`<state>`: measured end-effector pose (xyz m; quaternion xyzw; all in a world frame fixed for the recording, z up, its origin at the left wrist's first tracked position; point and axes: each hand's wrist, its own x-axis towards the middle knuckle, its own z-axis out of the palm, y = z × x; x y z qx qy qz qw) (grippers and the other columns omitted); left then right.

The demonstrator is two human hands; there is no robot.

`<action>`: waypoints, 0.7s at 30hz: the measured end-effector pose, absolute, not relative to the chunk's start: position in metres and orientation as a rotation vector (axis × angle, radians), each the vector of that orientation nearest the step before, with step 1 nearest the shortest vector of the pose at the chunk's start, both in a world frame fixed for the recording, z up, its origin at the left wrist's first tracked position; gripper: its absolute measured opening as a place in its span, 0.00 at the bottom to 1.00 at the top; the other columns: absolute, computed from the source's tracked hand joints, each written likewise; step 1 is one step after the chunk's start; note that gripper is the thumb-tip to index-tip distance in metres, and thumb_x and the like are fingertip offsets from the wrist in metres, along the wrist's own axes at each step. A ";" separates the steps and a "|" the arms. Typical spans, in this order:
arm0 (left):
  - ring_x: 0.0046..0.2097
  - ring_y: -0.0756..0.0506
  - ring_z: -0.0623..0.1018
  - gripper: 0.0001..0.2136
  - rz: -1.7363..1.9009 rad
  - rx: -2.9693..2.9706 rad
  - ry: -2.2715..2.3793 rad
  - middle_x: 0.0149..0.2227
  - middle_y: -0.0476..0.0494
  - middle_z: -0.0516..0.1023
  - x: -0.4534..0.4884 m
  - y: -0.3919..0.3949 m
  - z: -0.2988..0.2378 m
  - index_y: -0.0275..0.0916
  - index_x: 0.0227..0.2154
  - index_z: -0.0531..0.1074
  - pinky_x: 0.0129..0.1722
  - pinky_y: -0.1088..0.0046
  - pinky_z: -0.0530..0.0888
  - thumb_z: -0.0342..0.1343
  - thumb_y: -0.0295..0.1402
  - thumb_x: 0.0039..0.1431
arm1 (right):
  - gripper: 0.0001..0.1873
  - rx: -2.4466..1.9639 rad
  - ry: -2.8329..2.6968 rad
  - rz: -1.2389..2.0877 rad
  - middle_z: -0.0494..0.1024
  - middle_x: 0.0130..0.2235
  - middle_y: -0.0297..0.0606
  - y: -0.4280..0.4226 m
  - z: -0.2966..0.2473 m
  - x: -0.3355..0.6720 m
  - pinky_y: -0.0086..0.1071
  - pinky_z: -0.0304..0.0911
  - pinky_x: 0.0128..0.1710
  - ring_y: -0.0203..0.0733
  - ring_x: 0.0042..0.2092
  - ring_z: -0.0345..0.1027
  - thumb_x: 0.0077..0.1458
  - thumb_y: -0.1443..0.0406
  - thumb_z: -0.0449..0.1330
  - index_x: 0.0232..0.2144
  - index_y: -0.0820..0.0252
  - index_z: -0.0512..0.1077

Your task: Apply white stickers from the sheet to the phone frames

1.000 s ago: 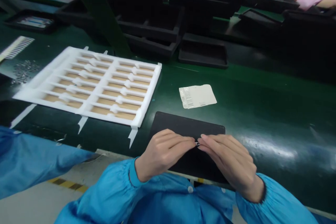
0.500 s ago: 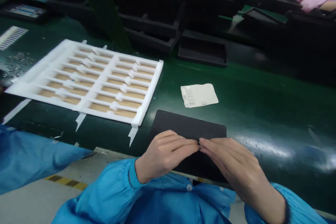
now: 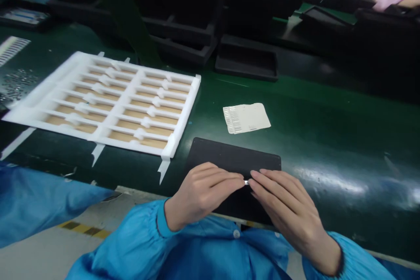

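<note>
A small shiny silver piece (image 3: 246,182), too small to name, shows between my two hands over a dark flat mat (image 3: 232,153). My left hand (image 3: 206,189) is closed, its fingertips pinching the left end of the piece. From the other side, my right hand (image 3: 290,205) has its thumb and fingers drawn together at the right end. Beyond the mat lies a pale card (image 3: 251,118) with rows of small silver strips along its left side.
A white slotted frame (image 3: 134,96) with tan compartments is taped to the green table (image 3: 328,140) at left. Small metal parts (image 3: 18,85) are heaped beyond it. Black trays (image 3: 246,59) stand at the back. A neighbour's blue sleeve (image 3: 49,201) reaches in at left; another person in pink works opposite.
The silver piece shows more plainly between my fingertips. My right hand's fingers have shifted and spread slightly. The whole scene sits a little further left.
</note>
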<state>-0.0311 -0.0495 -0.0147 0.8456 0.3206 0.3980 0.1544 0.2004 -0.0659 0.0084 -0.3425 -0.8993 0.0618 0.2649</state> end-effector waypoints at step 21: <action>0.43 0.47 0.82 0.10 1.123 2.625 0.931 0.44 0.40 0.82 -0.031 -0.054 -0.017 0.33 0.47 0.74 0.38 0.72 0.75 0.52 0.22 0.65 | 0.17 -0.835 -2.419 0.029 0.77 0.53 0.46 -0.066 0.006 0.202 0.47 0.68 0.55 0.47 0.53 0.72 0.64 0.76 0.50 0.51 0.69 0.72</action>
